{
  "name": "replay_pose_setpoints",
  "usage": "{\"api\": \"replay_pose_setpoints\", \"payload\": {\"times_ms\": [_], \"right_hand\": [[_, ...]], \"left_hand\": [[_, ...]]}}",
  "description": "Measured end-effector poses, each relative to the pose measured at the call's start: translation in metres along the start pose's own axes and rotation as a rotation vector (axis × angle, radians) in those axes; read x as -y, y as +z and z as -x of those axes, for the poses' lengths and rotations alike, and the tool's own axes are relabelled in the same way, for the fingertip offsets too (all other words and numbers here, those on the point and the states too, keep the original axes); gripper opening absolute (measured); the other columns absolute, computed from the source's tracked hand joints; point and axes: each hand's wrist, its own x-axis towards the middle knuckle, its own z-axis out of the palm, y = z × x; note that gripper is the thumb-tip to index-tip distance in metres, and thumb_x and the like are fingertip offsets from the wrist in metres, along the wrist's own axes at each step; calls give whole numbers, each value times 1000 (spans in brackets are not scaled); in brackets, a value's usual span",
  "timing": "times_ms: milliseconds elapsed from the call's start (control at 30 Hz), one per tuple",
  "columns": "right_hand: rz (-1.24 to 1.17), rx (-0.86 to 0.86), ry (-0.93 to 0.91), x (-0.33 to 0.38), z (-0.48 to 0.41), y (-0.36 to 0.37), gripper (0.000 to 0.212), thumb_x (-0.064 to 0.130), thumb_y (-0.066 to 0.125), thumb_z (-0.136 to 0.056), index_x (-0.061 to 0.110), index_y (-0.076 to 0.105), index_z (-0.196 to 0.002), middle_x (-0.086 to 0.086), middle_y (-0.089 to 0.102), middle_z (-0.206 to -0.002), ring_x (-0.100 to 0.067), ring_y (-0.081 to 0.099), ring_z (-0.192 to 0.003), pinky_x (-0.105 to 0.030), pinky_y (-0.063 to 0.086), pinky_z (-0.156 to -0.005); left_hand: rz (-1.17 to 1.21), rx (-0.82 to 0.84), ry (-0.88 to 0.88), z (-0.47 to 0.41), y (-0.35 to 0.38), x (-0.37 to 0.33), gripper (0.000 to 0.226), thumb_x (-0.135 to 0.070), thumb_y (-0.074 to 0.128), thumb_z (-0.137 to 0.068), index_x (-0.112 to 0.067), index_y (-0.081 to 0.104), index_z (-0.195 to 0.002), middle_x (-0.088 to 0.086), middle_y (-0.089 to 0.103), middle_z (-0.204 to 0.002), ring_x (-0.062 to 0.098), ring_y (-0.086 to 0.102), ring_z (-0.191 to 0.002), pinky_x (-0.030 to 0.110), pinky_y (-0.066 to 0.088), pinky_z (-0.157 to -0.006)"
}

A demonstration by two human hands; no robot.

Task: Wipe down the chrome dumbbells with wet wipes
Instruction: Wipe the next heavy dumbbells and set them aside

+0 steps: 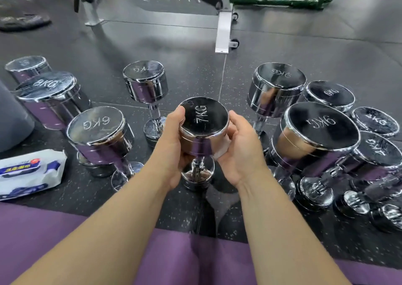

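A chrome dumbbell marked 7KG [204,119] stands upright on the dark floor in the middle of the view. My left hand [174,145] grips the left side of its top head, thumb on the rim. My right hand [237,152] curls round the right side of the head and presses a white wet wipe [221,151] against the chrome; only a small part of the wipe shows under the palm. The handle and lower head [196,176] are visible between my wrists.
Several chrome dumbbells stand around: a 6KG [97,128] and an 8KG [47,91] at left, one behind [145,82], and 9KG ones [280,86] [319,128] among others at right. A wet wipe pack [28,173] lies at left. A bench frame [223,30] stands beyond.
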Motion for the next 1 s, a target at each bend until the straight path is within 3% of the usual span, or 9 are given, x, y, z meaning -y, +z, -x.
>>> {"api": "replay_pose_setpoints", "payload": {"times_ms": [100,200,333,400,533,700,767,867,1000], "right_hand": [[-31,-27,-55,11,-21,-3,48,30,43,-102,19,72,-65,4,69,-69,-16,65,-76,-41,49,-90],[-83,-102,-83,12,-47,-7,37,36,42,-102,12,71,-100,-8,72,-102,-26,66,-100,-45,46,-97],[-102,-147,-55,9,-65,-8,33,28,39,-104,10,67,-104,-5,73,-98,-16,69,-86,-27,54,-71],[-88,-161,-64,5,-62,1,32,21,39,-104,7,67,-108,-10,72,-105,-20,69,-92,-32,55,-79],[-83,-294,-114,-18,-51,14,33,24,47,-96,6,69,-113,-16,71,-113,-32,67,-108,-48,50,-100],[-53,-510,-36,-29,-31,20,17,16,50,-96,11,67,-95,-2,67,-72,-19,63,-65,-28,51,-57],[48,-496,157,-38,-17,33,14,12,48,-97,11,59,-88,-4,56,-56,-17,54,-49,-21,41,-45],[292,-265,308,-47,-1,66,27,-1,38,-99,4,56,-79,-8,50,-64,-22,47,-62,-18,36,-45],[382,-83,334,-46,12,122,26,21,40,-103,3,60,-100,-10,64,-82,-18,58,-63,-24,45,-49]], "left_hand": [[28,53,12,-25,10,1,49,-51,35,-97,-18,71,-99,6,76,-95,14,71,-80,27,52,-68],[44,84,-17,-54,21,-6,49,-52,40,-95,-15,72,-95,8,76,-88,17,71,-73,23,55,-58],[41,60,-62,-86,20,-20,55,-63,53,-80,-18,75,-103,8,75,-103,27,71,-98,39,54,-93],[43,51,-102,-88,11,-23,66,-67,56,-72,-17,72,-112,7,73,-111,29,67,-109,39,49,-99],[-41,86,-165,-69,-3,-22,47,-65,46,-87,-24,68,-88,-2,68,-80,13,62,-70,24,48,-61],[-150,3,-138,-21,-2,-30,32,-46,56,-94,-18,65,-81,2,71,-72,18,67,-67,33,59,-71],[-331,-85,61,3,-13,-38,25,-31,58,-94,-18,67,-75,2,69,-74,23,64,-71,40,57,-70],[-584,-290,473,37,-47,-66,19,-21,58,-84,-20,71,-70,-8,68,-64,19,62,-65,32,48,-63],[-653,-730,461,54,-107,-82,16,-25,55,-87,-24,68,-96,-12,66,-83,12,59,-80,28,44,-74]]}}
